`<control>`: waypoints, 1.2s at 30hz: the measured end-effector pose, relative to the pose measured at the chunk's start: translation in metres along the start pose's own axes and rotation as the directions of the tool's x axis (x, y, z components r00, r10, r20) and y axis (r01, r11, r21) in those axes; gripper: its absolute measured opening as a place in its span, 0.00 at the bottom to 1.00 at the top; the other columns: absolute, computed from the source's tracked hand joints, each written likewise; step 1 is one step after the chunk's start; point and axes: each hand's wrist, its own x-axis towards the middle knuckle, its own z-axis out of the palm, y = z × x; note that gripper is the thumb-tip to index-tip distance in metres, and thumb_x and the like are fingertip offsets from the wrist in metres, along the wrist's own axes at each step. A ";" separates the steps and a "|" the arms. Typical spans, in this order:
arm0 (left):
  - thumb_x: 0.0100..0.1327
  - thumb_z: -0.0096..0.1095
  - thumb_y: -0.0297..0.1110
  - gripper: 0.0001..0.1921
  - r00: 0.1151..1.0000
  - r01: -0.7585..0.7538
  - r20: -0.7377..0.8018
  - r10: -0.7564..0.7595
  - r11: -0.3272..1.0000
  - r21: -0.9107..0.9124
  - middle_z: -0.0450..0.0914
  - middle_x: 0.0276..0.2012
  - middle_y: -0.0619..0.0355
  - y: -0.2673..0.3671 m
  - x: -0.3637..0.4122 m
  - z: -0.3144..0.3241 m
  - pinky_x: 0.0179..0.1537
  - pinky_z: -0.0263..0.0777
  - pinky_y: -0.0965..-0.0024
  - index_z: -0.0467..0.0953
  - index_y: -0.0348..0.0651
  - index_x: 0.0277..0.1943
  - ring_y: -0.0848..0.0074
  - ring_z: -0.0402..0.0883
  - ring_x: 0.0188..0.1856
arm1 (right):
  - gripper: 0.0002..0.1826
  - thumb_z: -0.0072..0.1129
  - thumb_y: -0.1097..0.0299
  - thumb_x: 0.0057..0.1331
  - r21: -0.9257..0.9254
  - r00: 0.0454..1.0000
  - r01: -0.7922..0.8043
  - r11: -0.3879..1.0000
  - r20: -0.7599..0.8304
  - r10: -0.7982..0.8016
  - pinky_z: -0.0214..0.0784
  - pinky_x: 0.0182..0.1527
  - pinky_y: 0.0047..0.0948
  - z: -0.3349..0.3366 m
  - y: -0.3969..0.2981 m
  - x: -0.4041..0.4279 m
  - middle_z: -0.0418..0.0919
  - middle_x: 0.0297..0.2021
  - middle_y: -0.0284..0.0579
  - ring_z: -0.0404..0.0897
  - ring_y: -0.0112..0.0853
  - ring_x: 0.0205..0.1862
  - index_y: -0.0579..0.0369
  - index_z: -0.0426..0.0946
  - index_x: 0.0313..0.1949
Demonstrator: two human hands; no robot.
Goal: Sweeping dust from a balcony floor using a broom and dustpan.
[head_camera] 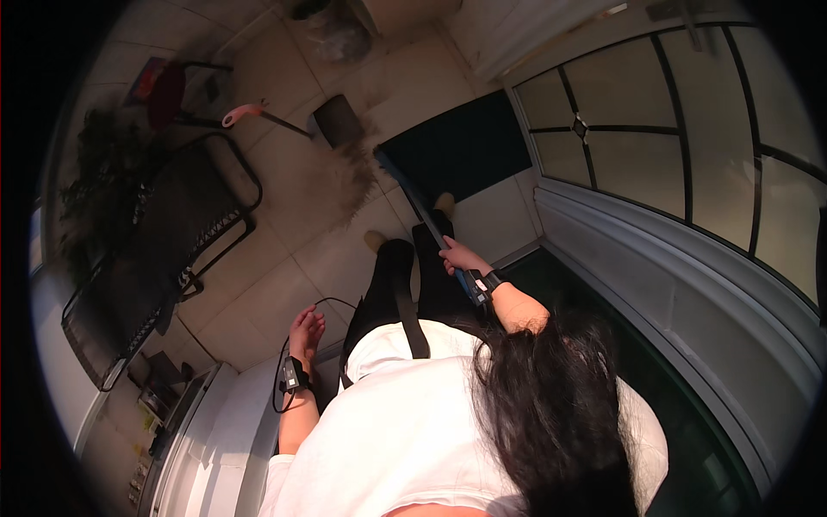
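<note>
My right hand (460, 256) is closed around a long blue-grey pole (423, 210). The pole slants away from me over my legs, and its far end lies by the left corner of a dark floor mat (475, 145). Hanging at my left side, my left hand (307, 331) has loosely curled fingers and holds nothing. A thin black cable (282, 362) loops past it from the wrist device (293, 378). Ahead on the tiles is a long-handled dustpan (339, 121) with a pink grip (242, 115). A fuzzy brownish patch beside it could be fluff or shadow; I cannot tell.
A black folding lounge chair (187, 200) stands on the left, with a leafy plant (97, 174) behind it and a dark red stool (167, 97) beyond. Along my right runs a framed glass door (620, 161). A plastic bag (339, 35) is at the far wall.
</note>
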 end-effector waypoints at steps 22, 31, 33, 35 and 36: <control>0.62 0.50 0.33 0.12 0.999 -0.050 -0.002 0.050 0.998 0.024 0.76 0.36 0.57 -0.035 0.043 -0.094 0.38 0.70 0.75 0.69 0.44 0.49 0.76 0.75 0.35 | 0.35 0.42 0.74 0.63 0.418 0.994 -0.008 0.909 -0.098 0.054 0.53 0.15 0.16 0.018 0.090 -0.018 0.59 0.17 0.33 0.56 0.18 0.14 0.33 0.39 0.65; 0.62 0.50 0.31 0.12 0.999 0.008 0.035 -0.012 0.992 0.125 0.76 0.35 0.57 -0.027 0.030 -0.074 0.38 0.71 0.75 0.69 0.45 0.49 0.76 0.75 0.35 | 0.15 0.43 0.80 0.56 0.357 0.908 0.316 0.879 -0.382 -0.171 0.60 0.17 0.24 -0.141 0.143 0.055 0.70 0.18 0.40 0.70 0.30 0.19 0.66 0.65 0.44; 0.62 0.49 0.31 0.12 1.000 -0.001 0.024 -0.003 0.986 0.164 0.76 0.36 0.57 -0.019 0.026 -0.060 0.38 0.70 0.76 0.69 0.45 0.49 0.77 0.75 0.35 | 0.12 0.43 0.79 0.55 0.390 0.917 0.359 0.848 -0.315 -0.243 0.63 0.19 0.28 -0.144 0.168 0.086 0.73 0.18 0.42 0.74 0.33 0.21 0.69 0.65 0.40; 0.63 0.49 0.31 0.12 1.000 -0.009 0.012 0.007 0.980 0.198 0.76 0.36 0.57 -0.017 0.022 -0.057 0.38 0.70 0.76 0.69 0.45 0.49 0.77 0.75 0.36 | 0.17 0.43 0.76 0.58 0.354 0.951 0.262 0.898 -0.256 -0.176 0.65 0.20 0.28 -0.085 0.161 0.102 0.73 0.17 0.44 0.74 0.34 0.19 0.67 0.58 0.47; 0.63 0.49 0.32 0.12 1.000 -0.018 -0.010 0.020 0.980 0.198 0.76 0.36 0.57 -0.022 0.018 -0.063 0.38 0.70 0.76 0.69 0.45 0.49 0.77 0.75 0.36 | 0.22 0.43 0.74 0.59 0.197 0.962 0.169 0.966 -0.246 -0.118 0.65 0.21 0.28 -0.031 0.139 0.080 0.73 0.16 0.45 0.73 0.34 0.17 0.67 0.54 0.52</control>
